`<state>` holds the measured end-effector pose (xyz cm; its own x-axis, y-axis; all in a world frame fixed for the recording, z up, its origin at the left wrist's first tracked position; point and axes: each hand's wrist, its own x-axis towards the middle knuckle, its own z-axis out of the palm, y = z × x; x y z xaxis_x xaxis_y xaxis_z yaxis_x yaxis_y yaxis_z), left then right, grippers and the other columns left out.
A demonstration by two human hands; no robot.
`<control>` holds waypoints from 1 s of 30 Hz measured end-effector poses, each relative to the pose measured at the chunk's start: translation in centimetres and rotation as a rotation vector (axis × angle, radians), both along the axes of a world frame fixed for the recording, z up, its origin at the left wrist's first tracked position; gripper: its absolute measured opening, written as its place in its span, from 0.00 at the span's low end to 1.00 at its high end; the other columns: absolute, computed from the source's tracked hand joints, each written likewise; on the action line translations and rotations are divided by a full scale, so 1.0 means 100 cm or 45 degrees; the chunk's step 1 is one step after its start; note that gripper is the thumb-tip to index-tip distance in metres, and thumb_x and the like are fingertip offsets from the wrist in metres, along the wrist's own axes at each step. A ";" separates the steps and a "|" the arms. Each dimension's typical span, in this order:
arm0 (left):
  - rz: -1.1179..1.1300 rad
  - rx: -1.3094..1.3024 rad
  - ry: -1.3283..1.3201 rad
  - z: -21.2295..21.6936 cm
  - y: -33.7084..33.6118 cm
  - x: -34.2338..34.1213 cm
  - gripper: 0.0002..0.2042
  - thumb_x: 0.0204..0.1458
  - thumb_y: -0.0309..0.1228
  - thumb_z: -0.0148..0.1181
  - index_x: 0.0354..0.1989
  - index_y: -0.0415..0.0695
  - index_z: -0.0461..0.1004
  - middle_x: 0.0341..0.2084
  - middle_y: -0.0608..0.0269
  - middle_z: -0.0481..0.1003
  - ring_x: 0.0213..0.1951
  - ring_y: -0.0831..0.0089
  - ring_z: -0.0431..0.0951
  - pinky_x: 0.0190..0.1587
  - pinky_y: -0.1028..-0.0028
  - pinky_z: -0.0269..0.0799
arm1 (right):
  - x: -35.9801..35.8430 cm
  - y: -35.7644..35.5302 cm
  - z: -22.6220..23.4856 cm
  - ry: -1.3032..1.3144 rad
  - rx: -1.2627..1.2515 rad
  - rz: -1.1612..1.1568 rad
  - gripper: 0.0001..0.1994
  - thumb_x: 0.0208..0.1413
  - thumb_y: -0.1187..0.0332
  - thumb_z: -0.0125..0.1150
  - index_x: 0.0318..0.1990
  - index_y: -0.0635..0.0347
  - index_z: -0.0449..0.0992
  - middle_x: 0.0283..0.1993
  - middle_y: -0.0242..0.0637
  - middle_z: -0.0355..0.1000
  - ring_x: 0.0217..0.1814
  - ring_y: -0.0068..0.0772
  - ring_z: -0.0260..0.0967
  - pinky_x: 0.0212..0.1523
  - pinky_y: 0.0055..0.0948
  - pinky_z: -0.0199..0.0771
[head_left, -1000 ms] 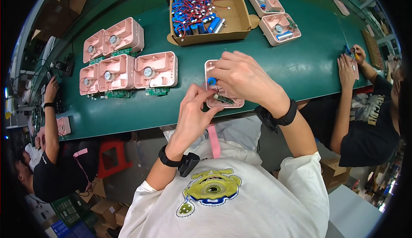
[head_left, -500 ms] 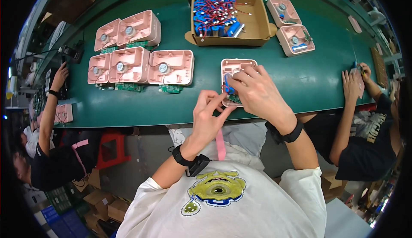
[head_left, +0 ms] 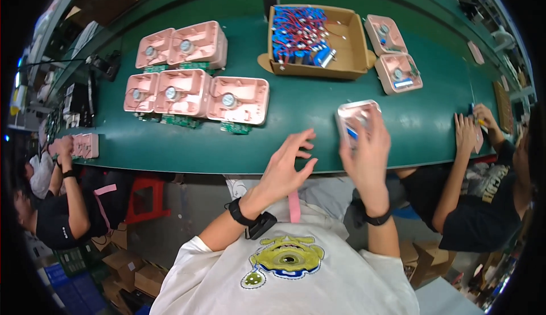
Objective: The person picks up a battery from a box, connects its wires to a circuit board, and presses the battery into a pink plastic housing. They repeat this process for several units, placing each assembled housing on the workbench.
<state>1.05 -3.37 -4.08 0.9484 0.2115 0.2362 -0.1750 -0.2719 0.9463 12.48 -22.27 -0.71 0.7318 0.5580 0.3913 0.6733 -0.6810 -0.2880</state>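
My right hand (head_left: 369,158) grips a pink plastic housing (head_left: 346,112) over the table, its fingers reaching across the open top. Motion smears both. Between the fingers a bit of a blue battery (head_left: 352,134) shows inside the housing; the rest of its inside is covered. My left hand (head_left: 286,166) hovers at the table's near edge with fingers apart and nothing in them. Left of it stands a pink housing (head_left: 259,100) with a round silver speaker (head_left: 228,100) and a green circuit board (head_left: 235,128) hanging at its near side.
Several more pink housings (head_left: 196,76) stand at the left of the green table (head_left: 296,102). A cardboard box (head_left: 350,42) of wired blue batteries (head_left: 298,28) is at the back. Two housings (head_left: 387,82) sit right of it. Co-workers flank me; one's hands (head_left: 466,130) are at right.
My right hand has carried the pink housing to the right, away from my left hand. The left hand has let go and spread its fingers. The left co-worker's arm has come down toward the table edge.
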 end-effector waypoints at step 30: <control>0.386 0.019 0.456 0.024 0.066 -0.013 0.30 0.52 0.23 0.66 0.65 0.39 0.65 0.30 0.63 0.80 0.26 0.82 0.73 0.29 0.77 0.69 | 0.033 0.107 0.005 0.838 0.275 0.197 0.26 0.64 0.57 0.68 0.59 0.72 0.78 0.51 0.54 0.81 0.58 0.51 0.78 0.56 0.40 0.79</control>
